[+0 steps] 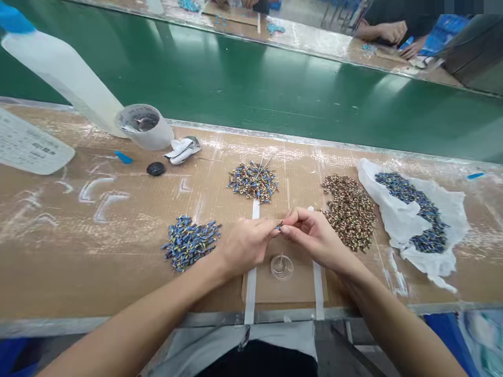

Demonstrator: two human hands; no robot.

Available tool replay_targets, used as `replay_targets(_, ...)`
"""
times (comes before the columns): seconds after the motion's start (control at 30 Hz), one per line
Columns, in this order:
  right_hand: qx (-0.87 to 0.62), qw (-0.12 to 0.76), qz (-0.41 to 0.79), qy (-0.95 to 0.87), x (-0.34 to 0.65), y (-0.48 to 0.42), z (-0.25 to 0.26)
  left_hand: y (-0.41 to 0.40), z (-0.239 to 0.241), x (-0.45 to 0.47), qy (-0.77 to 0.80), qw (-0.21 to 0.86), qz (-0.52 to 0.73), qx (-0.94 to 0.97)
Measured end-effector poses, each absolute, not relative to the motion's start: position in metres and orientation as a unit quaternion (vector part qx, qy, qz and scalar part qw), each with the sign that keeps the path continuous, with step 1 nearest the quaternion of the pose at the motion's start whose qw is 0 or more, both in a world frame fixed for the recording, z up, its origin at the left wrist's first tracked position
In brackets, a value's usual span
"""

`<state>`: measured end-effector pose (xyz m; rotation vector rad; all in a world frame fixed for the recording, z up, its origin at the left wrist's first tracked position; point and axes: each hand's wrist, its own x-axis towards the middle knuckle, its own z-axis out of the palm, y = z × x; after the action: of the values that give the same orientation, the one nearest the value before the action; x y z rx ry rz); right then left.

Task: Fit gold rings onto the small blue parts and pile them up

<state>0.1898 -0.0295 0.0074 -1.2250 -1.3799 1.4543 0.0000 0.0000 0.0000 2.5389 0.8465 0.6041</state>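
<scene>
My left hand [245, 247] and my right hand [316, 235] meet above the cardboard-covered bench [98, 262], their fingertips pinching a small blue terminal [279, 225]. Whatever else lies between the fingers is hidden. Left of my hands lies a heap of blue crimp terminals [190, 243]. A heap of brass-coloured rings [349, 212] sits against my right hand. Straight ahead is a small mixed pile of blue and brass parts [252, 181] with thin needles sticking from it. Under my hands stands a small clear round dish [282, 266].
More blue terminals lie on a white plastic sheet [416, 209] at right. A white bottle [58, 68], a tape roll [145, 126], a white cloth [183, 149] and a black disc [156, 168] stand far left. Beyond a green conveyor belt [251, 89], a co-worker's hands [387, 36] work.
</scene>
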Motion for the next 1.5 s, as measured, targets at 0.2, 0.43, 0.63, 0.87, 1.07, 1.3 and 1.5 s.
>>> replay_targets(0.2,-0.471,0.395,0.596,-0.517,0.189,-0.029,0.007,-0.002,-0.003,0.0,0.322,0.202,0.203,0.902)
replay_targets(0.43,-0.489,0.426,0.561,-0.514,0.193,-0.029,0.018,0.008,0.01,-0.001,0.318,0.391,0.191,0.842)
replay_targets(0.63,-0.501,0.422,0.556,-0.512,0.192,-0.028,0.015,0.013,0.014,-0.002,0.308,0.565,0.158,0.749)
replay_targets(0.87,-0.502,0.423,0.505,-0.56,0.194,-0.029,0.013,0.015,0.015,-0.004,0.282,0.626,0.145,0.713)
replay_targets(1.07,-0.51,0.411,0.522,-0.547,0.193,-0.03,0.013,0.013,0.013,-0.002,0.296,0.532,0.143,0.78)
replay_targets(1.3,-0.509,0.406,0.592,-0.475,0.194,-0.029,0.017,0.011,0.006,-0.001,0.293,0.376,0.178,0.861)
replay_targets(1.5,-0.515,0.4,0.587,-0.48,0.192,-0.028,0.017,0.011,0.004,-0.001,0.299,0.342,0.175,0.874)
